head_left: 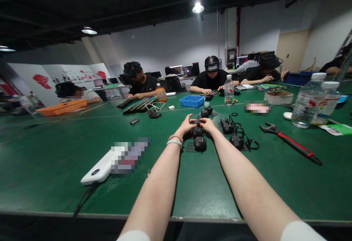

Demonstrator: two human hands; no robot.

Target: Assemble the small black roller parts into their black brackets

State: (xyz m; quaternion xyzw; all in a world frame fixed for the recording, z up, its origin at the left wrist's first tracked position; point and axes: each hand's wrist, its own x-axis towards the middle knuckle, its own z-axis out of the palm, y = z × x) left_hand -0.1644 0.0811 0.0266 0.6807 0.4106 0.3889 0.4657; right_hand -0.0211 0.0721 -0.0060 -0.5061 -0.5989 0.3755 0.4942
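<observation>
My left hand (pixel 187 125) and my right hand (pixel 208 125) meet over the table, fingertips closed together at a small dark piece with a spot of red (pixel 198 123). Its kind is too small to make out, and the fingers partly cover it. Right below the hands lies a black fitting (pixel 197 132), and nearer to me a black threaded fitting like a cable gland (pixel 200 144) rests on a flat dark grid. Beyond my fingers sits another black fitting (pixel 206 111). To the right are more black fittings (pixel 227 125) with loose black rings (pixel 254 144).
An adjustable wrench (pixel 295 144) with red-black handle lies at right, near water bottles (pixel 306 103). A white power bank (pixel 100 166) is at left. A blue tray (pixel 191 101) and an orange tray (pixel 62 108) stand farther back. Several people work across the green table (pixel 52 160).
</observation>
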